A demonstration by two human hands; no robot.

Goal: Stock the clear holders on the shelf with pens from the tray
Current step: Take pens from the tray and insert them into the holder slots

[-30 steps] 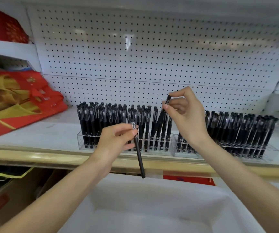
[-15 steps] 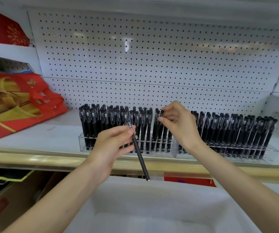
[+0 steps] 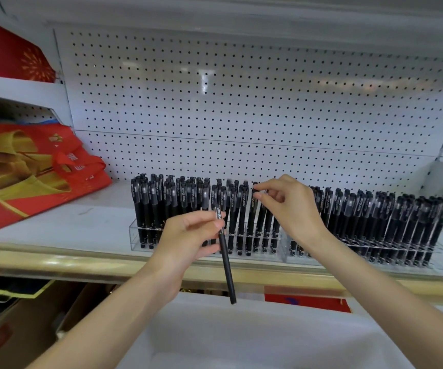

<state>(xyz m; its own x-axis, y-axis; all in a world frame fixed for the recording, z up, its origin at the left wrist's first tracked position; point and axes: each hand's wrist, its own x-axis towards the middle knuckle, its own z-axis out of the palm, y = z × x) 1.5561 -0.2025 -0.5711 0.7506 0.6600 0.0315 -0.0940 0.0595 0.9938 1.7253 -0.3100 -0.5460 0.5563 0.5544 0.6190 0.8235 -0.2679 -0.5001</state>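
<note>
Left grip [image 3: 188,235] is pinching the capped end of a slim matt-black plastic pen [image 3: 227,265] between thumb and forefinger. The barrel hangs nearly upright below my fingers, tip down by the far rim of the white plastic tray [image 3: 241,331]. Right grip [image 3: 292,206] sits up and to the right, fingertips closed on the cap of a standing black pen [image 3: 251,225] in the left clear acrylic holder [image 3: 135,235] on the white shelf [image 3: 81,225]. What matters here: that holder stands just beyond my left grip, and my pen's long axis runs close to the lean of the standing rows. I reckon it's a short lift and forward, tip first, left grip nearer. I can't make out a free slot behind my hands. The right clear acrylic holder [image 3: 441,259] looks packed with black caps, pale lettering on the clips.
</note>
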